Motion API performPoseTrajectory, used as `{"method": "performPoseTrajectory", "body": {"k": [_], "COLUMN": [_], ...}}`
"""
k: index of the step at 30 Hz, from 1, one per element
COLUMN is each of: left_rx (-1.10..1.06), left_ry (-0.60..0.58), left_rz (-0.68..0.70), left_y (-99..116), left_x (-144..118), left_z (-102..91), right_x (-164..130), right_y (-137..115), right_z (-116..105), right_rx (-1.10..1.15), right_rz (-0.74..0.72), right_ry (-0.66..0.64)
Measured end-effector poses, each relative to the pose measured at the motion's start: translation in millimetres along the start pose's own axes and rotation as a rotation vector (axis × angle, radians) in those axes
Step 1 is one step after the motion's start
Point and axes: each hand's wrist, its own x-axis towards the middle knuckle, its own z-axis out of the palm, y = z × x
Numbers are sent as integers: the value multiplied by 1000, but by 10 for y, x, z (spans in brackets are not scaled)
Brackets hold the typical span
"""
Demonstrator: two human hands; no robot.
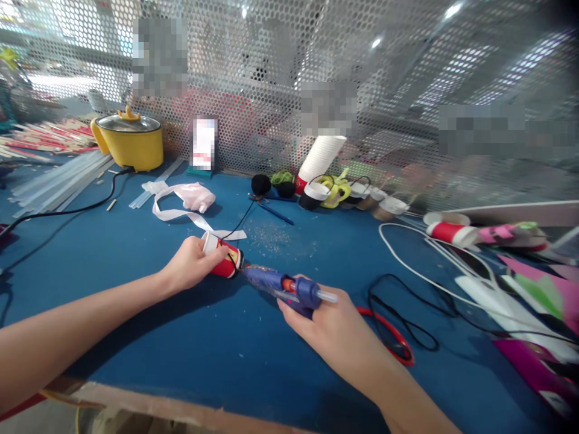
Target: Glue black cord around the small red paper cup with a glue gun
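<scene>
My left hand (189, 263) is closed around a small red paper cup (219, 267) lying on its side, its white inside facing left. Black yarn (243, 220) runs from the cup up to a black yarn ball (260, 184). A blue hot glue gun (280, 283) sits in the closed grip of my right hand (332, 322), a clear glue stick poking out of its back. The gun's nozzle points left, at or very near the dark-banded base of the cup; whether it touches, I cannot tell.
Pale pink ribbon (176, 212) lies behind the cup. A yellow electric pot (138, 141), glue sticks (61, 184) and a phone (203, 144) stand at the back left. Stacked white cups (322, 158) lean against the perforated panel. Cables (407, 319) and coloured sheets (543, 283) are on the right.
</scene>
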Motion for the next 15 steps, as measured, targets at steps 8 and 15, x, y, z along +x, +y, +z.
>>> {"method": "performPoseTrajectory", "body": {"k": [8, 15], "left_rx": [-60, 47], "left_ry": [-6, 25], "left_rz": [133, 406], "left_y": [13, 35], "left_x": [-38, -100], "left_z": [-20, -44], "right_x": [73, 524], "right_y": [32, 365], "right_z": [-152, -445], "right_rx": [297, 475], "right_rz": [242, 241], "right_ry": [-13, 268]}}
